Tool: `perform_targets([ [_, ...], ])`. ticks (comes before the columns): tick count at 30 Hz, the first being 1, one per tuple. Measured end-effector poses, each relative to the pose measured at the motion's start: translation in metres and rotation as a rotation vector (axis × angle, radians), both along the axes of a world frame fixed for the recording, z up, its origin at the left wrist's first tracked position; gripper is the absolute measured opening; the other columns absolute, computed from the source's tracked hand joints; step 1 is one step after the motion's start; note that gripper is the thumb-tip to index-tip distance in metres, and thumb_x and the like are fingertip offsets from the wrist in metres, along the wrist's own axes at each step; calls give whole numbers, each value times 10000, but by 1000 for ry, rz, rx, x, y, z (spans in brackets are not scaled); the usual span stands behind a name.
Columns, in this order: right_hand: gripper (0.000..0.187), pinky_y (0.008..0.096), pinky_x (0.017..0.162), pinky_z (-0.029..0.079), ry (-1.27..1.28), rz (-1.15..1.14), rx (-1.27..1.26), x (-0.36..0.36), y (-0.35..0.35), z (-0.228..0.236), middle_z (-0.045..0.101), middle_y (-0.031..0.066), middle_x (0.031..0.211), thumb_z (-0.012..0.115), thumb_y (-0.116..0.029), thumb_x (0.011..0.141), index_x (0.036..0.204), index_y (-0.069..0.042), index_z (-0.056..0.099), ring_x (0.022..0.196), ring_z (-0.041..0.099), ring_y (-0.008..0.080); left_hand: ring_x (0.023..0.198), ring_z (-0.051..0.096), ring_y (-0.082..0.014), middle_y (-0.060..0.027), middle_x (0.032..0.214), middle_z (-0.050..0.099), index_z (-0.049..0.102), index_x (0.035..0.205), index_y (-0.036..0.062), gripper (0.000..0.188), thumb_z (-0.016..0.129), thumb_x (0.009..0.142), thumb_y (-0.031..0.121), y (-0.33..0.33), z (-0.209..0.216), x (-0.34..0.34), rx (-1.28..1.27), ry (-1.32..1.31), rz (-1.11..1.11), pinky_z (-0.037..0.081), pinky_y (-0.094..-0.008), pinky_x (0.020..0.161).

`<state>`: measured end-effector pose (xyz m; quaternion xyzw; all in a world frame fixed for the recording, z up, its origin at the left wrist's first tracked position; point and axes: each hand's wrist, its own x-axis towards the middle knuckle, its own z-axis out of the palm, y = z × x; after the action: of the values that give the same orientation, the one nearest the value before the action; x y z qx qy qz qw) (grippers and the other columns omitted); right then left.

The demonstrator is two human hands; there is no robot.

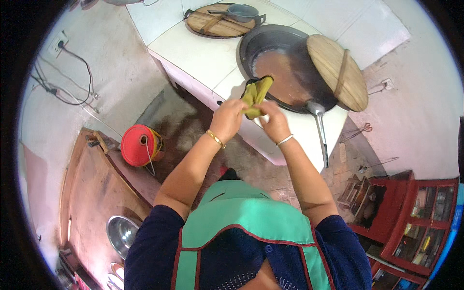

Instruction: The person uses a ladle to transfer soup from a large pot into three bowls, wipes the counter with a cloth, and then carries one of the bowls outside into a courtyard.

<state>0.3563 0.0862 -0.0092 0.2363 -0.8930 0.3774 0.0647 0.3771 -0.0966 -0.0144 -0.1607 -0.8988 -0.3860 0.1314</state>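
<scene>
Both of my hands are closed on a yellow-green cloth (258, 93) with a dark edge, above the near rim of a large dark wok (249, 41). My left hand (229, 117) pinches its left side and my right hand (276, 123) its lower right side; the right fingers are slightly blurred. Brownish liquid (280, 72) lies in the wok, which is set into a white tiled stove top (193, 63). A metal ladle (317, 118) rests on the wok's near right rim, its handle extending toward me. Against the right rim leans a round wooden lid (333, 67).
Behind, another wooden lid (200, 23) bears a small dark pan (243, 13). A red-lidded bucket (137, 146) stands on the floor at left, near a wooden table (99, 188) with a metal bowl (123, 234). A red cabinet (401, 217) and wooden stool (356, 195) are at lower right.
</scene>
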Motion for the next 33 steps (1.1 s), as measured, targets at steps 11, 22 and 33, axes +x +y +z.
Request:
perform_targets([
  [11,537,425,1088,196,-107,-96,387,-128,-100,-155,232,259,1406,456,-97,829,1307,99,309,1306,223,407,1239,365,-352,-229,1336,370,250,1356,-23,594,467,805,23,-37,-126,-138,-176,-270,-127,295,-390,1049],
  [22,529,388,1074,233,-81,-472,424,-360,-195,-161,227,259,1402,442,-103,844,1305,110,295,1276,267,395,1195,419,-343,-178,1296,451,298,1361,59,525,421,854,118,-113,-126,-398,-363,-156,-298,324,-394,1018],
  [33,496,467,1052,225,-20,-330,441,-389,-288,-158,366,251,1325,453,-169,831,1246,97,401,1246,303,418,1201,409,-357,-198,1302,438,317,1332,8,483,388,863,102,-226,-132,-421,-216,-276,-308,325,-389,1018],
])
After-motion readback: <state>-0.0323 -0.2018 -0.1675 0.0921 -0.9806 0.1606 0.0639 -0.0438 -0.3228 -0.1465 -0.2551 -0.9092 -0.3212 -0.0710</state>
